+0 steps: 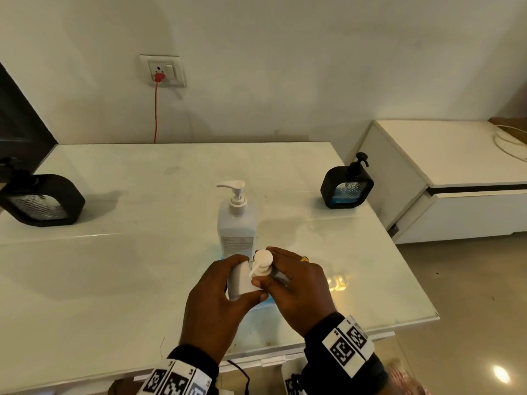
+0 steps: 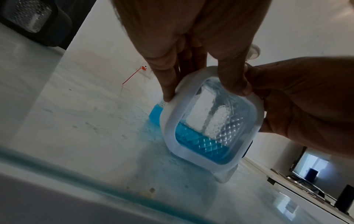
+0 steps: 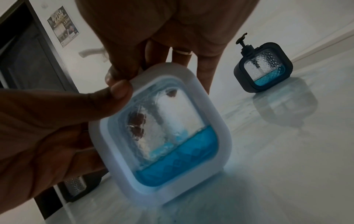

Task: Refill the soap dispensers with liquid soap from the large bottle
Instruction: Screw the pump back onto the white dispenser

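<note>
Both hands are gripping the white dispenser (image 1: 239,283) near the front edge of the glass table (image 1: 114,266): the left hand (image 1: 216,303) is wrapping fingers and thumb around its body, and the right hand (image 1: 296,289) is pinching the collar under the white pump (image 1: 263,260). From the head view the dispenser's window is hiding behind the hands; the wrist views are showing it, with blue soap (image 3: 178,157) filling only the bottom part and a clear textured panel above. The left wrist view is also showing the dispenser's base touching the table. Just behind it the large bottle (image 1: 236,220) is standing upright, its pump still on. One black dispenser (image 1: 346,186) is sitting far right, holding a little blue soap, and another black dispenser (image 1: 40,201) is sitting at the far left edge. A red cable (image 1: 156,109) is hanging from the wall socket (image 1: 163,70). A white cabinet (image 1: 445,181) is standing beside the table.
</note>
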The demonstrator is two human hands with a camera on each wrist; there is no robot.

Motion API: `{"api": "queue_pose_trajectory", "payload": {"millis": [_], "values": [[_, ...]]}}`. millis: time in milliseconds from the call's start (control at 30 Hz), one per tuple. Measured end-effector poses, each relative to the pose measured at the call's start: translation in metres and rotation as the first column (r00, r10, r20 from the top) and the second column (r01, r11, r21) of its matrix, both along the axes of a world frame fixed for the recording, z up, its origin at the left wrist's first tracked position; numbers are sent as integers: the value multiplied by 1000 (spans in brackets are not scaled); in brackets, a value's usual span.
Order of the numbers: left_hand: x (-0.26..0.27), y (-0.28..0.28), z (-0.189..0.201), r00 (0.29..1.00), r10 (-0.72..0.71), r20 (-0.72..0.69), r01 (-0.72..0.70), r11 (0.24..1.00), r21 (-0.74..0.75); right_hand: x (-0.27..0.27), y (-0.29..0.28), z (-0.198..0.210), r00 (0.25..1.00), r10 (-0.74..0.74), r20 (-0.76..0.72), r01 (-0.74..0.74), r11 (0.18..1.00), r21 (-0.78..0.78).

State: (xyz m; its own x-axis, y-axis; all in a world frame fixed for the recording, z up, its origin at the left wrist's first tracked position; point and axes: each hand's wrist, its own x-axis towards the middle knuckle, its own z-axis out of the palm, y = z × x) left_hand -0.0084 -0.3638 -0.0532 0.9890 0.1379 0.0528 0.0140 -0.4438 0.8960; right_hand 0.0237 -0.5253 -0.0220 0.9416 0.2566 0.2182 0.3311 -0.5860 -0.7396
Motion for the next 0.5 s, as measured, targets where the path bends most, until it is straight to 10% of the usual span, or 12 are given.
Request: {"api": "queue_pose_trajectory", "payload": {"millis": [500], "values": [[-6, 8, 5, 998, -19, -57, 20, 1000, 16, 17, -34, 7, 956, 130, -265, -124, 992, 38]]}}
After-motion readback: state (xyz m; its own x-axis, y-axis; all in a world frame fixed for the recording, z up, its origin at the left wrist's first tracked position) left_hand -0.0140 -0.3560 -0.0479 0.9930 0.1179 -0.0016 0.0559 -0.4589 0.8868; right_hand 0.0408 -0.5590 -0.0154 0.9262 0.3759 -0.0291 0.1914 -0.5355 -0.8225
